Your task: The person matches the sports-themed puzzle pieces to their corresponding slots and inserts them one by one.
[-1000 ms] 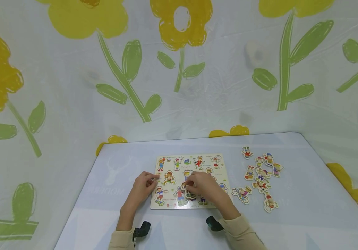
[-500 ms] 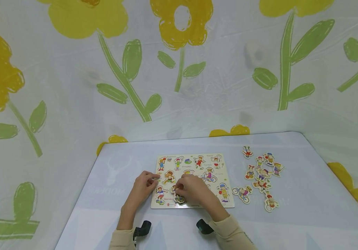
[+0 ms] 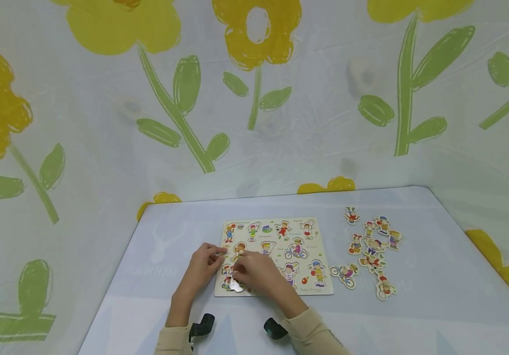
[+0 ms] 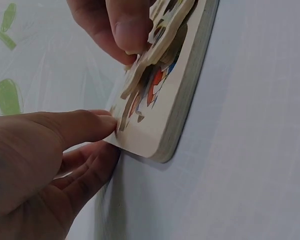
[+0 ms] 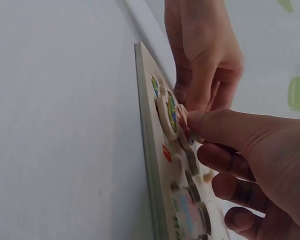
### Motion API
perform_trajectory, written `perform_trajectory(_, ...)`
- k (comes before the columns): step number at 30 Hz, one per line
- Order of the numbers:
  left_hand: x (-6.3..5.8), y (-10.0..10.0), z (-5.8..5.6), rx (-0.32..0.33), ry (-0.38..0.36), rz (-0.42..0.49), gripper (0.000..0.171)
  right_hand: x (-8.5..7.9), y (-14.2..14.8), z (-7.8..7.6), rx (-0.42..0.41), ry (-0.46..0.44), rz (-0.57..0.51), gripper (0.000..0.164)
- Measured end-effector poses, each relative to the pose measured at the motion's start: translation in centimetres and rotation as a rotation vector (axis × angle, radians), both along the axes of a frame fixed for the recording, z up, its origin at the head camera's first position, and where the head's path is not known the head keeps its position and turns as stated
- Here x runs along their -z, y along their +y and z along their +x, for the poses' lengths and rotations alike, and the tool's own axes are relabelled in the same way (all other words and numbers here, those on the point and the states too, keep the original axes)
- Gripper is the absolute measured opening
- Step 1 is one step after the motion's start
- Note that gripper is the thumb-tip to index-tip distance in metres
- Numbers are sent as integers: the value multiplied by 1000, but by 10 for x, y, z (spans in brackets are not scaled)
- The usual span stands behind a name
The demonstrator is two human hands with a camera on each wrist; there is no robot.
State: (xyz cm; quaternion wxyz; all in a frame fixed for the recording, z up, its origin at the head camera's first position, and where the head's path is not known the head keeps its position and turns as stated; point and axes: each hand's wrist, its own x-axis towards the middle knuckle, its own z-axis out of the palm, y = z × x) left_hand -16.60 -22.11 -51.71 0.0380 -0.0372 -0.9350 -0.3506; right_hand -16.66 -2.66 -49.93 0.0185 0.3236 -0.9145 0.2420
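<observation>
- While the L hand (image 3: 205, 261) pinches the board (image 3: 304, 266) by its L edge, the R hand (image 3: 256, 271) grips a puzzle piece (image 3: 236, 285) over the board's near-L corner (head view).
- Head, cont.: board lies flat on the surface (image 3: 228, 325), approx. midway btw its L & R edges; printed sports figs. across it, incl. a cyclist toward the board's R edge.
- Also head: loose pieces (image 3: 374, 246) grouped toward the surface's R edge, some overlapping; cyclist piece (image 3: 345, 276) just beside the board's R edge.
- Head, rest: beige sleeves (image 3: 173, 340), a blk device (image 3: 202, 325) at each wrist, flowered curtain (image 3: 325, 98) past the surface's far edge.
- L wrist view: L thumb on top of the board nr a rounded corner, other fingers bent at the edge; R fingertips pinch the piece, tilted over the board w/ a dark gap under it.
- R wrist view: R thumb & index hold the piece nr the board's edge, other R fingers bent; L hand just beyond, at the board. Can't tell if any part of the piece sits in a recess.
</observation>
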Motion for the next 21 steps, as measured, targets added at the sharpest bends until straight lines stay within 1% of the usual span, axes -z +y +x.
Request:
perform_trajectory(4, 0, 0, 0, 3, 10, -14, 21, 5, -7, 0, 16, 31, -17, 9)
perform_trajectory(9, 0, 1, 0, 6, 12, -16, 22, 9, -15, 0, 33, 8, -32, 10)
perform_trajectory(15, 0, 1, 0, 6, 14, -17, 22, 11, -19, -1, 49, 16, -27, 10)
perform_trajectory(21, 0, 0, 1, 4, 16, -21, 22, 13, -21, -1, 52, -5, -24, 12)
